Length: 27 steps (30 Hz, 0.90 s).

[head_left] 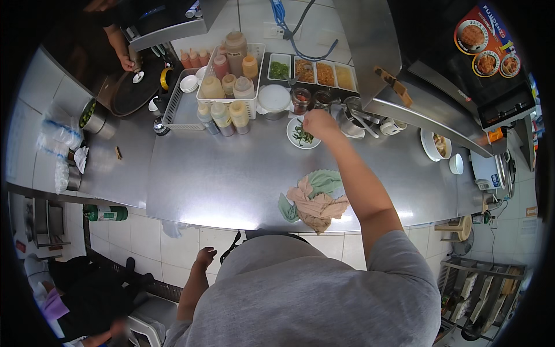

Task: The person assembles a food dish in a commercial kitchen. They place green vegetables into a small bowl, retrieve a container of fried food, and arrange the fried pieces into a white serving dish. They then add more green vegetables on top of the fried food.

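Observation:
My right hand [321, 124] is over the right rim of a small white plate [293, 141], its fingers closed. Whatever they may hold is hidden. Chopped green leaves or stems [303, 134] lie on the plate. Just beyond the hand stand a glass jar with red contents [301, 100] and a darker jar [322, 99]. Away from the counter, my left hand [206, 256] hangs low beside my body, fingers loosely curled with nothing visible in them. Crumpled green cloth [325, 180] and beige cloth [318, 207] lie near the front edge, left of my right forearm.
A white basket of sauce bottles [254, 104] and trays of toppings [325, 74] line the back. At right are a metal pot with utensils [351, 122] and a white bowl [430, 146]. Another person's hand [127, 62] is over a dark round pan [124, 98]; someone in dark clothes [87, 295] is lower left.

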Available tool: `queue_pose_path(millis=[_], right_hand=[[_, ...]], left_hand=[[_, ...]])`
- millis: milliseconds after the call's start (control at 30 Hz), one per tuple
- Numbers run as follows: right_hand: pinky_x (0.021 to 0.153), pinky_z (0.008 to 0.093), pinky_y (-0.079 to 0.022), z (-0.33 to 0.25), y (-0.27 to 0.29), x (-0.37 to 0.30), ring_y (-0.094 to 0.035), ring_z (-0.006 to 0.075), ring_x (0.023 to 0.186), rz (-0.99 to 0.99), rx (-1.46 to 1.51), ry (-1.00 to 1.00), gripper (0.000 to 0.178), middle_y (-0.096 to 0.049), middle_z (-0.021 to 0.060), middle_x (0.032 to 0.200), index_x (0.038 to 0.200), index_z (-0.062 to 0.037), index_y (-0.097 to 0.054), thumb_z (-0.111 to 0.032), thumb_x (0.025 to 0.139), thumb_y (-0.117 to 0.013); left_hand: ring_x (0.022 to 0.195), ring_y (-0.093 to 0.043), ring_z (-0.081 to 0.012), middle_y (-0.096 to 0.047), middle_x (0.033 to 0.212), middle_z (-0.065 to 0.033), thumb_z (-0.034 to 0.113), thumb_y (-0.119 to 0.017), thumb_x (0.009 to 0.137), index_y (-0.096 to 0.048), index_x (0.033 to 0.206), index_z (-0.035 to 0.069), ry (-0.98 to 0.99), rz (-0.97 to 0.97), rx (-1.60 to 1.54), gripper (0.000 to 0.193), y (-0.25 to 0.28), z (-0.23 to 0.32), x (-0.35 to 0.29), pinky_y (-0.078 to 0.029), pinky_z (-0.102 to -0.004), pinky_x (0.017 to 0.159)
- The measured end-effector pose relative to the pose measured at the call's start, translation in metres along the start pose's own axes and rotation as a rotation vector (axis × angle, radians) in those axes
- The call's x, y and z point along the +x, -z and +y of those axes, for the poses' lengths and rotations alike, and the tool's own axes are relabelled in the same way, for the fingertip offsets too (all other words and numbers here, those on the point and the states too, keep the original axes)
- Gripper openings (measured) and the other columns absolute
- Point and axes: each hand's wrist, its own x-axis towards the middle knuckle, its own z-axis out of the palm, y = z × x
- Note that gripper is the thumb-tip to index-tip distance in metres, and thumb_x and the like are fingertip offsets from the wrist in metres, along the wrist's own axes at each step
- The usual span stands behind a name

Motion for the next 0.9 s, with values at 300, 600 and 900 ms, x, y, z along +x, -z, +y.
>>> queue_pose_path(millis=[300, 600, 900], right_hand=[[0.068, 0.0374, -0.048, -0.008, 0.053, -0.010, -0.062, 0.0284, 0.072, 0.129, 0.179, 0.087, 0.012, -0.066, 0.0132, 0.076, 0.080, -0.0047, -0.068, -0.014, 0.072, -0.068], [0.073, 0.0400, -0.049, 0.007, 0.019, -0.002, -0.063, 0.0306, 0.081, 0.160, 0.021, 0.024, 0.014, -0.066, 0.0131, 0.084, 0.085, -0.0081, -0.069, -0.012, 0.077, -0.058], [0.078, 0.0392, -0.051, -0.006, -0.017, -0.018, -0.064, 0.0298, 0.093, -0.175, -0.293, -0.102, 0.023, -0.066, 0.0154, 0.101, 0.094, -0.0058, -0.069, -0.009, 0.079, -0.052]], left_hand=[[0.057, -0.056, -0.0163, -0.065, 0.079, -0.0098, 0.027, -0.069, 0.079, -0.057, 0.119, 0.005, 0.121, -0.065, -0.054, 0.047, 0.001, 0.020, -0.014, -0.046, -0.0320, 0.053], [0.067, -0.061, -0.0197, -0.067, 0.087, -0.0132, 0.027, -0.068, 0.079, -0.058, 0.119, 0.004, 0.044, -0.041, -0.070, 0.046, -0.002, 0.024, -0.012, -0.049, -0.0333, 0.061], [0.067, -0.062, -0.0193, -0.067, 0.086, -0.0124, 0.027, -0.068, 0.079, -0.058, 0.118, 0.004, 0.062, -0.027, -0.070, 0.046, -0.004, 0.021, -0.022, -0.049, -0.0332, 0.061]])
